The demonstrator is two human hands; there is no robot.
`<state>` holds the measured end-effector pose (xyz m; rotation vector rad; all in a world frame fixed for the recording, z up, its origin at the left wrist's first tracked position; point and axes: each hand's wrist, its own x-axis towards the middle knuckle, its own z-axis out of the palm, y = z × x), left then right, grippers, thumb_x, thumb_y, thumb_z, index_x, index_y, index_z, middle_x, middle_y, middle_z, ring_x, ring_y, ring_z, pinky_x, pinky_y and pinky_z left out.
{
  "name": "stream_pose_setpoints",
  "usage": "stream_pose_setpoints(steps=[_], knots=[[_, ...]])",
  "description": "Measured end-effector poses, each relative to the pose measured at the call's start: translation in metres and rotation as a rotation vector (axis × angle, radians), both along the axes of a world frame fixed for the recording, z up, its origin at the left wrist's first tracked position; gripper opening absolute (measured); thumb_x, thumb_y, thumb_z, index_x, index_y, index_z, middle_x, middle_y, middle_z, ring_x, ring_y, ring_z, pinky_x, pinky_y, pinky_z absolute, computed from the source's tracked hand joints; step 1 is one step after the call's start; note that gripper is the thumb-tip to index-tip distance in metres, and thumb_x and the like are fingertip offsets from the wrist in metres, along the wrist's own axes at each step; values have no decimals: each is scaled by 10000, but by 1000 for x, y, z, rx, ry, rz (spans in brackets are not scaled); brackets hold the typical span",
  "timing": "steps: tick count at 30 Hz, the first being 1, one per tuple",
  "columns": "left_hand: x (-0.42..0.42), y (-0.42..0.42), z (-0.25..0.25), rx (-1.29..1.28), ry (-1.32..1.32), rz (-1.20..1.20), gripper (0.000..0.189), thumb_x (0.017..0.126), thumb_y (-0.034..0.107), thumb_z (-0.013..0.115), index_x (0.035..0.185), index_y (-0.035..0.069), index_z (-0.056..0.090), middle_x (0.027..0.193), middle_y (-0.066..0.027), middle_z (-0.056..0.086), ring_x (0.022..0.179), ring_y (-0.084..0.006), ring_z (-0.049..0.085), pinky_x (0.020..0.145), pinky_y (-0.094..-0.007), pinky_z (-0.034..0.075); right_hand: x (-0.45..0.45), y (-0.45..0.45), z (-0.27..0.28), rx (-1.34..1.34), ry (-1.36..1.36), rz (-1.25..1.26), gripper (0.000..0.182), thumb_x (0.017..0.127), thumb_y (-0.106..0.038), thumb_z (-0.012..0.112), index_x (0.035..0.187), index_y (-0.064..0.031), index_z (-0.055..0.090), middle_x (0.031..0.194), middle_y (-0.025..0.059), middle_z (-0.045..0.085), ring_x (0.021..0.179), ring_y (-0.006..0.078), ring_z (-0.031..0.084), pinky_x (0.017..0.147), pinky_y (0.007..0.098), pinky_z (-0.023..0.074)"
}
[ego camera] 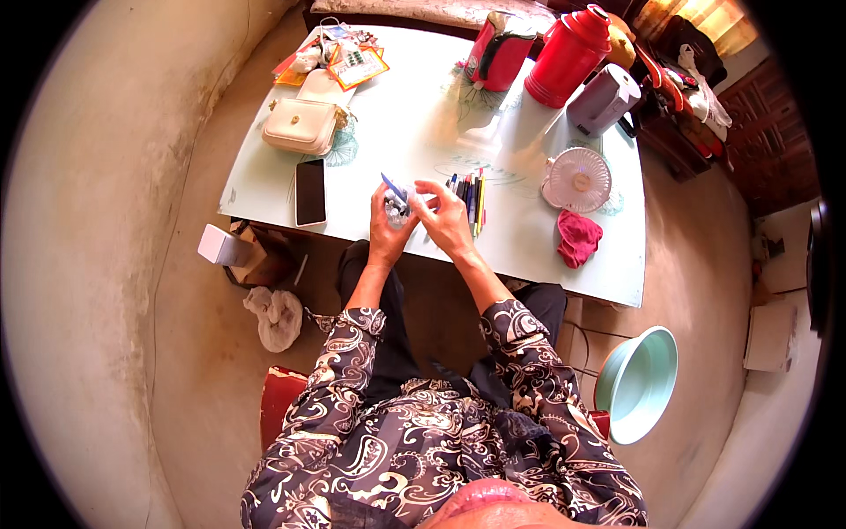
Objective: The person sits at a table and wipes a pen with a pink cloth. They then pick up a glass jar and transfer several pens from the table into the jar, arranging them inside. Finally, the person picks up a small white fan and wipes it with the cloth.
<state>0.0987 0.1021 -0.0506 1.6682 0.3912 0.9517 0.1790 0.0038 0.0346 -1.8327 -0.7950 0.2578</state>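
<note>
Above the table's near edge, my left hand (386, 231) is wrapped around a small see-through container (397, 213) with small pale and dark pieces in it, too small to identify. A flat blue piece (394, 188) sticks up out of it, tilted to the left. My right hand (447, 221) is at the container's right side, its fingers bent close to the rim; whether they pinch something is hidden. Just beyond the right hand, several pens (473, 198) lie side by side on the table, one of them yellow.
A smartphone (310, 192) and a cream handbag (301, 125) lie left on the table (410, 106). A white fan (579, 180) and a crumpled red cloth (579, 239) are right. A red thermos flask (568, 56) and kettles (605, 100) stand behind. A basin (638, 385) is at lower right.
</note>
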Motion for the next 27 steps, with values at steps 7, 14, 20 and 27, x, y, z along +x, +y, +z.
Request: stream_pose_setpoints(steps=[7, 14, 20, 27], knots=[[4, -3, -4, -112, -39, -70, 882, 736, 210, 912, 1429, 22, 400, 1328, -142, 491, 1217, -271, 533, 1049, -378, 445, -10, -37, -28, 151, 301, -17, 273, 992, -190, 639, 1195, -13, 685, 925, 73, 729, 795, 112, 690, 640, 254, 550], [3, 6, -13, 61, 66, -23, 779, 773, 117, 870, 1408, 25, 428, 1344, -109, 506, 1192, -214, 547, 1012, -366, 482, -27, -95, -70, 77, 505, -191, 298, 1003, -223, 625, 1202, -7, 679, 953, 73, 723, 786, 125, 682, 637, 257, 563], [9, 13, -14, -291, -110, -90, 876, 762, 133, 868, 1460, 16, 351, 1319, -137, 507, 1179, -227, 547, 1040, -372, 453, 28, -139, -95, 33, 345, -448, 289, 949, -221, 673, 1105, 21, 700, 900, 97, 730, 713, 152, 689, 608, 286, 571], [11, 6, -3, -183, -25, -49, 973, 737, 145, 899, 1503, 15, 312, 1401, -151, 486, 1231, -246, 529, 1076, -390, 419, 62, -113, -90, -231, 72, -463, 318, 867, -296, 720, 978, -1, 686, 873, 153, 740, 781, 276, 717, 735, 393, 553]])
